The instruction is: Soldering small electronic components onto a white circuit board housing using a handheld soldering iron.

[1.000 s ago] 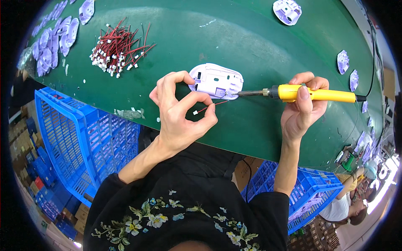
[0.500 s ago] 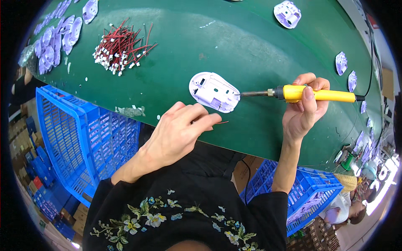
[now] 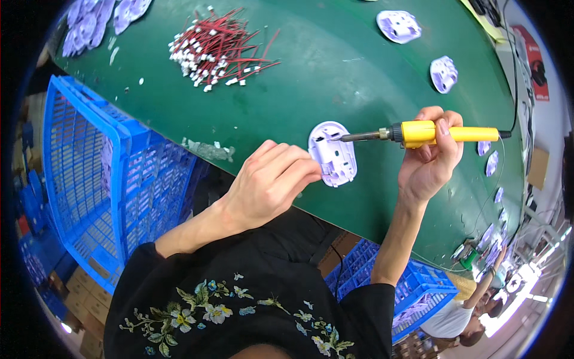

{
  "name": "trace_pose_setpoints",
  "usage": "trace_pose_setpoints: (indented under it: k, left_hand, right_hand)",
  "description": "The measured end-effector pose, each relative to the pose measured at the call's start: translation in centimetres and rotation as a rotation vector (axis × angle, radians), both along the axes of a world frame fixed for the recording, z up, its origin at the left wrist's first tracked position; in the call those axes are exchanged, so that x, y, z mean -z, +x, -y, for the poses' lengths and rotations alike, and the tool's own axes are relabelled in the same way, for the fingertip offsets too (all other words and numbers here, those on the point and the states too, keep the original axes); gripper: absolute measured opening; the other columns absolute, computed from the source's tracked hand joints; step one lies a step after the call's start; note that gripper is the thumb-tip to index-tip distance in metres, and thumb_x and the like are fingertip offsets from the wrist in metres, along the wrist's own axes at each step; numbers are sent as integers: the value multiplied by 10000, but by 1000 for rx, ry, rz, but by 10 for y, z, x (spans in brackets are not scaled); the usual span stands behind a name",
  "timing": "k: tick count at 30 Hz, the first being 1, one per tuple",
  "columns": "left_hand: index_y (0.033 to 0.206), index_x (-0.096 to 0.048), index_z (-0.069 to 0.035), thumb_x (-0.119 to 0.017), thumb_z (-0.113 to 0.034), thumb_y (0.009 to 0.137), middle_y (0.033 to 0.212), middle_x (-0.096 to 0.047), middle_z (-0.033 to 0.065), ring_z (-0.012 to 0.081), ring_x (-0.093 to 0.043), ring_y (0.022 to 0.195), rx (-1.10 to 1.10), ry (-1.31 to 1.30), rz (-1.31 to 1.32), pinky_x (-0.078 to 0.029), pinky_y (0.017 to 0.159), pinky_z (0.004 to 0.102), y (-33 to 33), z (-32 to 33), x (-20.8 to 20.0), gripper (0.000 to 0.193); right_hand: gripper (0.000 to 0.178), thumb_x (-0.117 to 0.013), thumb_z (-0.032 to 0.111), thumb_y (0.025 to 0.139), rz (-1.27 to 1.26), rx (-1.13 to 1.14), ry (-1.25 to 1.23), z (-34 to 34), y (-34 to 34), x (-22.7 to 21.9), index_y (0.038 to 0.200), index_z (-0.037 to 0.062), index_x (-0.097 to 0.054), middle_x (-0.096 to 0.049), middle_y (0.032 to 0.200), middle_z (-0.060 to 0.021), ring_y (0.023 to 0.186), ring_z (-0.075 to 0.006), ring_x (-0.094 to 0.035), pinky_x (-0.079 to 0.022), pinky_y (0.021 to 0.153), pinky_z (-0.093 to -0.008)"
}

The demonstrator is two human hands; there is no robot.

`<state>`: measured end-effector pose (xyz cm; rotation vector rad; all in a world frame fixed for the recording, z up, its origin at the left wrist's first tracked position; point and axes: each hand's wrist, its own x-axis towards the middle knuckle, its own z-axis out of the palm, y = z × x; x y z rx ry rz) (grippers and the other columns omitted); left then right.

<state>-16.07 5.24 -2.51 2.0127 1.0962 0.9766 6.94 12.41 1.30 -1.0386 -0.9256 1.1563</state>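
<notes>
A pale purple oval plastic shell [image 3: 333,157], hollow side up with holes and ribs, lies on the green table [image 3: 287,102]. My right hand [image 3: 430,155] grips the yellow handle of a soldering iron [image 3: 412,133]. Its metal shaft points left, and the tip is over the upper part of the shell. At the shell's lower left edge, my left hand [image 3: 272,182] is closed in a pinch on a thin wire, mostly hidden by the fingers.
Red wires with white connectors [image 3: 224,51] form a pile at the far left. More purple shells [image 3: 399,27] lie across the table. Blue crates [image 3: 122,179] stand below the table's near edge. The iron's black cord [image 3: 515,90] runs up the right side, where another person [image 3: 454,320] sits.
The shell now appears turned, its long side more upright. The iron's tip has gone from its right end to its upper part. My left fingers have come to the shell's edge.
</notes>
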Motion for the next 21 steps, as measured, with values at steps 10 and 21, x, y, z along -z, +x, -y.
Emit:
trace_pose_setpoints:
  k: [10, 21]
  left_hand:
    - [818, -659, -28, -746, 27, 723, 767, -647, 37, 143, -571, 607, -307, -67, 59, -424, 559, 282, -4, -17, 10, 140]
    - [783, -655, -21, -736, 39, 674, 743, -642, 40, 141, -534, 607, -332, -90, 71, -425, 516, 268, 1, -26, 14, 149]
  right_hand:
    - [195, -628, 106, 885, 16, 41, -6, -4, 1, 24, 975, 73, -458, -597, 866, -144, 650, -121, -526, -411, 514, -183]
    - [268, -661, 57, 852, 54, 45, -3, 0, -3, 30, 999, 82, -438, -584, 861, -135, 778, -164, -560, -473, 654, -261]
